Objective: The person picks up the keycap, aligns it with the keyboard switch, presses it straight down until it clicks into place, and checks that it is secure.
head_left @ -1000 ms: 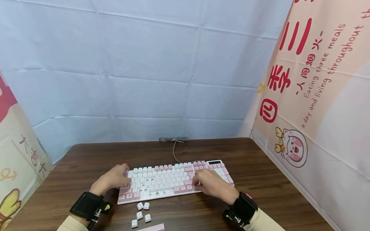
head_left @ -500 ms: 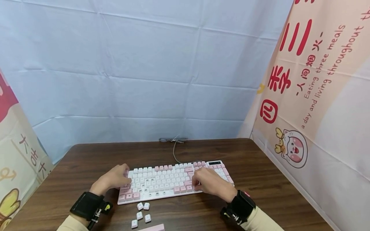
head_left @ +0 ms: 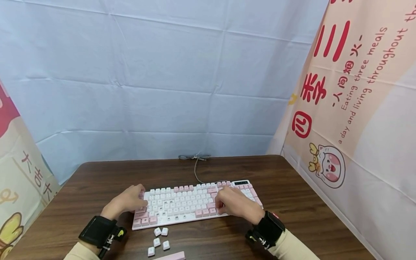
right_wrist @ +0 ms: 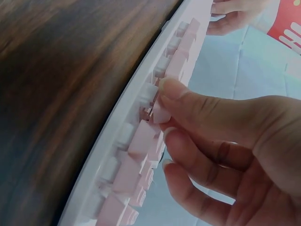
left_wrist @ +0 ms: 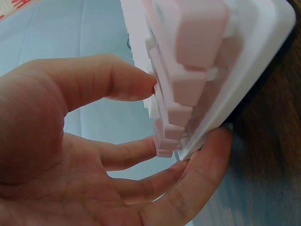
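Note:
A white and pink keyboard [head_left: 182, 206] lies on the table with several bare key spots in its lower rows. At its left end, my left hand [head_left: 130, 198] grips the keyboard, the thumb [left_wrist: 134, 84] on the pink keys and a finger [left_wrist: 207, 165] at the white case edge. My right hand [head_left: 237, 204] is over the right part of the keyboard. In the right wrist view, its thumb [right_wrist: 176, 89] and forefinger pinch a pink keycap [right_wrist: 162, 112], which sits tilted and higher than its neighbours, the switch partly showing beneath.
Several loose white keycaps [head_left: 157, 242] lie in front of the keyboard, with a long pink keycap [head_left: 172, 256] at the bottom edge of the head view. A coiled cable [head_left: 195, 157] lies at the table's back edge. Printed cloth [head_left: 357, 108] hangs at the right.
My right wrist has shifted a little to the left, its fingers staying at the same spot on the keyboard. The left hand, keyboard and loose keycaps have not moved.

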`<state>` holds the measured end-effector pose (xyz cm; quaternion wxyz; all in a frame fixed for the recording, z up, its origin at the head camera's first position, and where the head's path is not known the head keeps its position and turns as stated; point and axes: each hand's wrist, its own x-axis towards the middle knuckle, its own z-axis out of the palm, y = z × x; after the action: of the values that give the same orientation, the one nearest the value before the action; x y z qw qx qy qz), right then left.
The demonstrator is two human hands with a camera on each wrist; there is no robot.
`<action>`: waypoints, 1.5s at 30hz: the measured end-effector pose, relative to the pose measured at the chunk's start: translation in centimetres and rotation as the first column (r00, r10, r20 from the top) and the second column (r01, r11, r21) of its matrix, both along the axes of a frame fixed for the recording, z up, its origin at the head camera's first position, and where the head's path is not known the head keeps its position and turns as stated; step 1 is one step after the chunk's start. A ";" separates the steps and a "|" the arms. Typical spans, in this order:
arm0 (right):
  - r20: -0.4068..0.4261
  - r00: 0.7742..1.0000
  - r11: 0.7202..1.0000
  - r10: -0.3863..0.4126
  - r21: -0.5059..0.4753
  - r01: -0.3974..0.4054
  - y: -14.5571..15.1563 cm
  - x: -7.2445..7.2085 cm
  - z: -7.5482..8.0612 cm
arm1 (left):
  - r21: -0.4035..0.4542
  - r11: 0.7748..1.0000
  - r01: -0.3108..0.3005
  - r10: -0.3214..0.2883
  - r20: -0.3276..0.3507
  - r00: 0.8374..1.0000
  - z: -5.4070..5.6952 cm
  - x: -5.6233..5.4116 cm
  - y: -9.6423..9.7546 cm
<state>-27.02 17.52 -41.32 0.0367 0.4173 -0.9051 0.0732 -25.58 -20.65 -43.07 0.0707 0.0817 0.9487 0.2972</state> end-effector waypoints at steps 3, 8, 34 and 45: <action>-0.002 1.000 1.000 0.000 0.005 0.000 0.0 0.0 -0.1 | 0.000 1.000 -0.007 0.007 0.002 1.000 0.0 0.0 0.1; 0.014 1.000 1.000 0.001 0.003 -0.001 0.1 0.0 -0.1 | -0.007 1.000 -0.014 0.014 0.003 1.000 -0.1 -0.1 0.2; -0.030 0.999 1.000 -0.023 -0.018 0.022 -0.8 0.5 -0.2 | -0.038 0.999 -0.003 0.003 -0.005 1.000 0.0 0.1 -0.2; -0.111 0.993 1.000 -0.030 -0.010 0.029 -0.8 0.3 -0.8 | -0.020 1.000 0.019 -0.019 -0.003 1.000 0.2 0.0 0.0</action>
<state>-26.71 16.68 -42.12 0.0900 0.4072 -0.9073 0.0530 -25.55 -20.69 -42.91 0.0730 0.0903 0.9510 0.2867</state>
